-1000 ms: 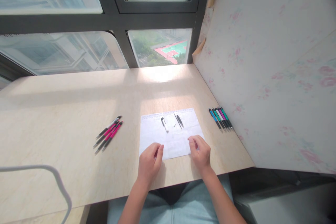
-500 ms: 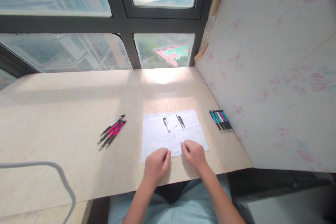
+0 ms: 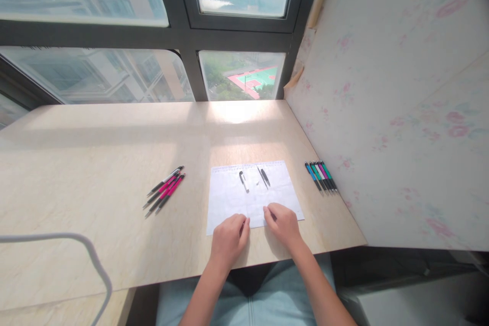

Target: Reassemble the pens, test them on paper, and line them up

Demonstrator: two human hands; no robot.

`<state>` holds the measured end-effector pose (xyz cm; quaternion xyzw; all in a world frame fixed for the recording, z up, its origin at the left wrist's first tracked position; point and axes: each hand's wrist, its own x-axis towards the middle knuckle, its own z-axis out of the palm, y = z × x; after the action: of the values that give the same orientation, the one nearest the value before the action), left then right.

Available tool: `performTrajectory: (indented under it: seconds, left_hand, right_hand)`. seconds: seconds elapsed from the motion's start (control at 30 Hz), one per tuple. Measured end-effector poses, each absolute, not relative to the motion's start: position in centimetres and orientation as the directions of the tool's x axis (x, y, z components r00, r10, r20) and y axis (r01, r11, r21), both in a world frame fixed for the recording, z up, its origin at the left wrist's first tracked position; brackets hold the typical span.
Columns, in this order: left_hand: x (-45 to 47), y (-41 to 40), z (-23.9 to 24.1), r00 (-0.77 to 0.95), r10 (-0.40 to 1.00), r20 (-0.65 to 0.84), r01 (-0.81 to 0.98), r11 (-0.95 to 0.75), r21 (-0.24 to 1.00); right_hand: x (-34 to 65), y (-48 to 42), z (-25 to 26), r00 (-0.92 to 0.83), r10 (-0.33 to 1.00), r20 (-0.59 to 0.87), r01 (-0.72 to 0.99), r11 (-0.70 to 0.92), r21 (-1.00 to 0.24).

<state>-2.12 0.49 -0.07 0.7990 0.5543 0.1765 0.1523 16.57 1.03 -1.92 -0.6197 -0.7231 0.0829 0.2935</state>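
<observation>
My left hand rests loosely curled on the near left edge of a white sheet of paper. Across from it, my right hand lies at the near right edge, fingers folded in. Nothing shows in either hand. Farther up the sheet are parts of a pen: a white barrel with a black clip, a thin refill, a black grip section and a tiny light piece. Handwriting runs along the paper's far edge.
Several pink and white pens lie slanted on the table to the left. A row of several coloured pens lies at the right by the papered wall. A grey cable curves at the lower left. Windows stand behind.
The camera view has shifted very slightly. Both hands and the pen parts stay where they were.
</observation>
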Motion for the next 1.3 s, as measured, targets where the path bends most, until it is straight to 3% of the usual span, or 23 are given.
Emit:
performTrajectory:
  seconds: [1.03, 1.13, 1.3]
  left_hand:
    - [-2.1, 0.5, 0.0, 0.306, 0.947, 0.095, 0.811, -0.312, 0.494]
    - [-2.2, 0.4, 0.1, 0.291, 0.952, 0.097, 0.772, -0.294, 0.564]
    - [-2.7, 0.6, 0.9, 0.116, 0.99, 0.087, 0.541, -0.136, 0.83]
  right_hand:
    - [16.7, 1.0, -2.4, -0.048, 0.963, 0.266, 0.845, 0.181, -0.503]
    - [16.7, 0.9, -2.2, -0.042, 0.968, 0.249, 0.845, 0.167, -0.508]
    - [16.5, 1.5, -0.4, 0.007, 0.983, 0.181, 0.835, 0.094, -0.542]
